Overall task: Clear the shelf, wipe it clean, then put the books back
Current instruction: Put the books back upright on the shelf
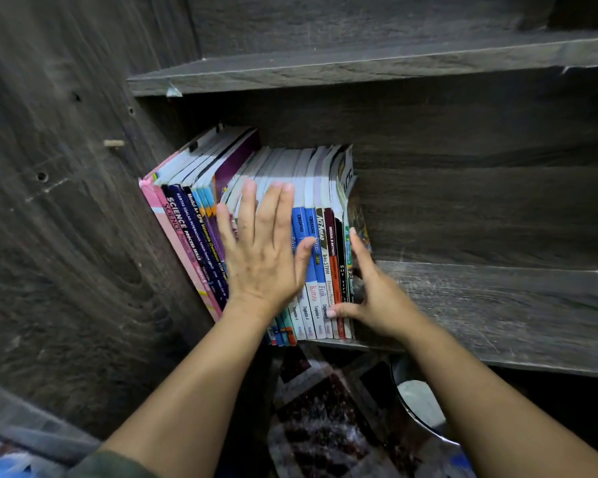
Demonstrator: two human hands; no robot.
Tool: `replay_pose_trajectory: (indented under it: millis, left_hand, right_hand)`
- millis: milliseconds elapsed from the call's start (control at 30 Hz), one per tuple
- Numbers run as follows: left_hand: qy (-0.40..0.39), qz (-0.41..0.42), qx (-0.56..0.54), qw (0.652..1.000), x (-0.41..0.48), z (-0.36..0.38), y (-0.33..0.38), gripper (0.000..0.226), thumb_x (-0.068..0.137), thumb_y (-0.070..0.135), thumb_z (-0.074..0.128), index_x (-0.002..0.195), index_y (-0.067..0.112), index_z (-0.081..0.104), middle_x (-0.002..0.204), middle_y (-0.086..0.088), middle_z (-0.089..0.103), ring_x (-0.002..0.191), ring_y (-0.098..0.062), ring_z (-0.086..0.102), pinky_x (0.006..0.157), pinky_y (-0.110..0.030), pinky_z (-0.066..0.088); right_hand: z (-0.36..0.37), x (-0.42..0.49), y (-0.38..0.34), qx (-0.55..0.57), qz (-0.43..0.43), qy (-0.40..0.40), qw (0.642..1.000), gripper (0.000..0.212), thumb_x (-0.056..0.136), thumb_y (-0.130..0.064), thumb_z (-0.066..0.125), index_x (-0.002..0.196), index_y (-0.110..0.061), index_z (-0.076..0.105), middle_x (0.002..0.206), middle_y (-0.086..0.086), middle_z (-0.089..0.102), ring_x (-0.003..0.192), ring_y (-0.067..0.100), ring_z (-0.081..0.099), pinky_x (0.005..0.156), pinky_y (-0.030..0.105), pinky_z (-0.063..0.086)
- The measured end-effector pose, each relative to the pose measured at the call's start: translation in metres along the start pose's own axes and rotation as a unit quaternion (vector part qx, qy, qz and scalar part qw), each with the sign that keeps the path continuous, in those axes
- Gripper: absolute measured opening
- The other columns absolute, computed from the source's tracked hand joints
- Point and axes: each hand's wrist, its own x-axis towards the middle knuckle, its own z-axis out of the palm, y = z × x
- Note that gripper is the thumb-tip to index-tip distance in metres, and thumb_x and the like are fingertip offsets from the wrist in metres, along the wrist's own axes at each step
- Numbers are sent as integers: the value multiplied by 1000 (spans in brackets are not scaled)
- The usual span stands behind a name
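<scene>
Books [311,257] stood upright in 1 tight row on the shelf [497,305], first cover hard against the side panel [83,219], spines facing out. The half of the shelf away from the side panel was bare, with a scuffed surface.

Left hand [263,257]: flat on the spines mid-row, fingers [247,201] straight and spread, tips over the top edges. Pressing, not gripping.

Right hand [373,298]: at the row end farthest from the side panel. Index finger [358,246] lay straight along the outer cover, thumb [342,310] across the lower spines. Other fingers were hidden behind the row. It looked like bracing, nothing curled round a book.

Handling, my read:
- Thin softcover workbooks. Each is light and floppy; the row as 1 block is heavy.
- Glossy covers will slide on each other, so a loose stack fans out.
- Take a batch squeezed between 2 flat palms, low on the covers near the spines. Don't pull by the top edge, soft pages bend.
- The end book already looked curled and worn, so it needs support.

Readable spines, counting out from the side panel: "SCIENCE PROCESS SKILLS", "Modul A+ SPM", then "Kimia", "Fizik", "ACE AHEAD", "Teks STPM". Smaller print was too blurred to read.
</scene>
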Motion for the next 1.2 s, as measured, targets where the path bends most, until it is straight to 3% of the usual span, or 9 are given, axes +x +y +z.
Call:
replay_pose_trajectory:
  millis: [167,267,367,433,633,800,1033,1133,1200]
  left_hand:
    - [-10,-61,2,998,4,-3,12,59,94,49,30,136,9,43,133,-6,43,137,-29,27,116,-52,-4]
    - [-10,-67,-20,998,5,-7,14,57,93,49,34,129,10,52,129,-7,52,137,-29,29,115,-55,-1]
    - [-16,-70,-26,997,4,-9,15,58,92,50,36,129,9,53,129,-9,54,136,-29,31,114,-58,0]
    - [-15,-69,-31,997,4,-9,16,57,92,50,38,129,9,52,129,-9,53,136,-29,31,114,-59,1]
    - [-12,-67,-48,997,1,-10,14,61,89,53,39,129,8,53,129,-9,54,134,-30,33,115,-57,0]
    - [5,-53,-50,997,-1,-7,12,78,79,72,42,125,9,49,127,-8,50,133,-30,32,116,-53,-2]
    - [26,-79,-4,997,0,2,18,87,74,85,43,121,12,42,126,-3,39,132,-29,30,114,-56,3]
    - [35,-76,14,996,-1,3,19,88,73,86,44,121,12,42,126,-4,38,131,-29,30,113,-58,7]
    - [37,-75,10,996,-1,3,19,89,74,86,44,122,12,41,127,-4,38,132,-30,30,113,-58,7]
  right_hand:
    - [-10,3,13,74,2,-52,996,132,65,-25,87,136,-68,-15,157,-15,20,140,12,33,115,40,29]
    - [-26,7,31,151,51,-110,981,101,83,-8,72,151,-49,9,150,-7,36,119,8,53,101,28,42]
    - [-22,18,47,161,105,-30,981,58,100,-29,46,150,-43,22,147,-7,36,132,14,39,109,34,26]
    - [-9,25,52,120,124,26,985,49,103,-44,36,151,-41,23,154,-4,30,143,21,27,117,41,20]
    - [32,42,56,168,147,71,972,70,90,-73,14,153,-44,3,162,-5,13,148,24,15,118,48,11]
    - [31,51,66,250,135,40,958,73,72,-93,23,139,-65,19,160,-12,19,145,21,21,115,59,20]
    - [25,46,71,189,105,8,976,66,86,-80,18,146,-55,14,159,-15,15,147,14,14,118,47,13]
    - [25,38,53,181,3,145,973,57,95,-64,23,149,-45,21,158,-8,27,145,15,26,114,36,24]
    - [16,29,34,110,-97,198,969,60,93,-64,26,150,-48,15,159,-6,24,141,17,33,109,40,32]
